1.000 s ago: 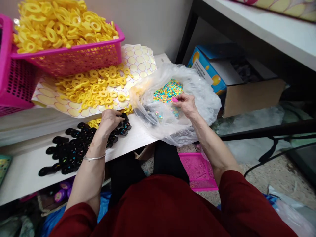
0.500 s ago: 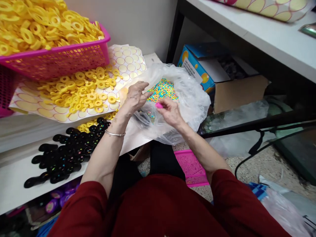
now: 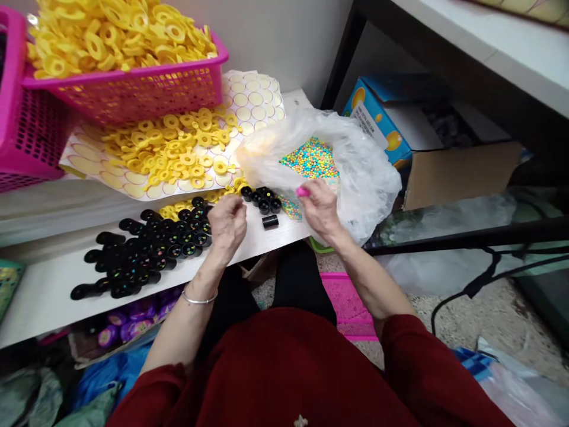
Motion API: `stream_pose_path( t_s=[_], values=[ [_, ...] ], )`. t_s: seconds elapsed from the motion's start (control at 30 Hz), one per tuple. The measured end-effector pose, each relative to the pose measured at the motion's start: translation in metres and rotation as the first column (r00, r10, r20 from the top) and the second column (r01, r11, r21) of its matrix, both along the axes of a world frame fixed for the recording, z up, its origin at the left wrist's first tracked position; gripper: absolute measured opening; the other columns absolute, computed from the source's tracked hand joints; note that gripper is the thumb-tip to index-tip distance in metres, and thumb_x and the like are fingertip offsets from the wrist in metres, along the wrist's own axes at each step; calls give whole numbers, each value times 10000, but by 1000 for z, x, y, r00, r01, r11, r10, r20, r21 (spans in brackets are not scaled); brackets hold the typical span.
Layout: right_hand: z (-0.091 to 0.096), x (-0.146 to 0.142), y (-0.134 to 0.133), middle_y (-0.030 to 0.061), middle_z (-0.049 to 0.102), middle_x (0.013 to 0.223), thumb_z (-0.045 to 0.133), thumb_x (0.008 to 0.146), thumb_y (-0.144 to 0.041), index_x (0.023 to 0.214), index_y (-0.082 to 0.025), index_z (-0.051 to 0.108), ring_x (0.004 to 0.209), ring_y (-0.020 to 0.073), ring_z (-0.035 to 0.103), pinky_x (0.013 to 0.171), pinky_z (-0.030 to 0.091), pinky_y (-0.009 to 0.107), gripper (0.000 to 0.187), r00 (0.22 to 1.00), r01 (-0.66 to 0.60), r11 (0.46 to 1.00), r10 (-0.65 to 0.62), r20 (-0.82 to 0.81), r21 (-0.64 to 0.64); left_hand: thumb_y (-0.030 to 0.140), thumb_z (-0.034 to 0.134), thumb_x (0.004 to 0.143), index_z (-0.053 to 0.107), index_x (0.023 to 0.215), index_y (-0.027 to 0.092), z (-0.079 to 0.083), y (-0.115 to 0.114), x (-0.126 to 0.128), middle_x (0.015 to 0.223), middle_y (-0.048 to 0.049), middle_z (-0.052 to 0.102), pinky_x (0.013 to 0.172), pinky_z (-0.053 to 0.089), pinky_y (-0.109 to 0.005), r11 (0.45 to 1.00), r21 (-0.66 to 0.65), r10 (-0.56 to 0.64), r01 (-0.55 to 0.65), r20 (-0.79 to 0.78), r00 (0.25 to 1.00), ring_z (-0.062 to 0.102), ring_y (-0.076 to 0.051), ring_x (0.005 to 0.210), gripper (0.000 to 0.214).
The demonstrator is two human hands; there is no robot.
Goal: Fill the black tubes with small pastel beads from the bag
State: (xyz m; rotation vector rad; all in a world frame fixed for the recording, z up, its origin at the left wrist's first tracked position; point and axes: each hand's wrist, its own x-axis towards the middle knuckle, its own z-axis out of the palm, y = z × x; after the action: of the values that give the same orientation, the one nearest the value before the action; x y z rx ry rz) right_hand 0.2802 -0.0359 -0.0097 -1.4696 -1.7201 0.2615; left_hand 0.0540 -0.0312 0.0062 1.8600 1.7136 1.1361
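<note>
My right hand [image 3: 320, 209] is closed on a small bright pink object [image 3: 303, 192], mostly hidden in the fingers, at the near side of a clear plastic bag [image 3: 367, 172]. Inside the bag lies a heap of tiny multicoloured balls [image 3: 313, 157]. My left hand [image 3: 227, 225] has its fingers curled, beside a cluster of black tubes [image 3: 146, 255] with coloured balls in several of them. Whatever it may hold is hidden. Between my hands stand several more black cups [image 3: 264, 205], and one black tube [image 3: 270, 222] lies on its side.
A pink basket [image 3: 142, 92] heaped with yellow ring-shaped pieces [image 3: 115, 35] stands at the back left. More yellow rings [image 3: 178, 148] lie on a sticker sheet [image 3: 255, 98]. An opened blue carton [image 3: 377, 127] sits on the right, below a white tabletop [image 3: 489, 41].
My left hand has moved from over the bag to the black tubes, and its fingers have curled. The bag's near edge no longer covers the black cups. My right hand still holds the pink object.
</note>
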Motion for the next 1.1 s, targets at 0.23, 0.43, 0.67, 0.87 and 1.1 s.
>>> stream_pose_path(
  t_s=[0.23,0.43,0.67,0.87,1.1],
  values=[
    [4,44,44,67,618,940,562,855,-250,881,-238,639,961,240,575,915,472,402,83,974,222,973,-217,-71,65,382,673,776,643,986,191,-59,-36,29,1100,-126,646,865,500,-378,998,-30,-51,51,-14,999,599,-258,984,285],
    [-10,32,33,51,609,879,562,868,-284,851,-230,627,883,212,574,856,479,363,86,998,46,999,-45,-32,25,337,672,808,659,1030,195,-73,-48,33,1165,-159,648,938,459,-447,983,-99,-166,152,-147,975,578,-316,1060,264],
    [-24,-3,-24,84,632,991,530,883,-287,912,-226,653,991,233,577,906,473,381,141,997,65,998,-66,-35,-17,389,775,640,665,933,205,-75,-44,26,925,-58,688,903,504,-401,973,-164,-79,162,424,902,635,-238,919,363],
    [-20,-28,-79,121,587,1282,620,814,-298,877,-231,671,1237,297,469,1062,379,502,105,958,282,955,-277,-71,87,332,916,427,693,868,180,-63,-64,1,860,-32,706,820,560,-334,862,-135,-148,489,855,497,661,-168,791,517],
    [-11,-41,-96,23,627,815,667,674,-385,815,-211,659,752,175,542,748,482,345,224,796,389,917,-383,-469,-89,329,910,431,635,901,201,-62,-78,-37,795,3,672,749,574,-298,868,-156,-83,471,890,448,689,-159,749,559]
  ],
)
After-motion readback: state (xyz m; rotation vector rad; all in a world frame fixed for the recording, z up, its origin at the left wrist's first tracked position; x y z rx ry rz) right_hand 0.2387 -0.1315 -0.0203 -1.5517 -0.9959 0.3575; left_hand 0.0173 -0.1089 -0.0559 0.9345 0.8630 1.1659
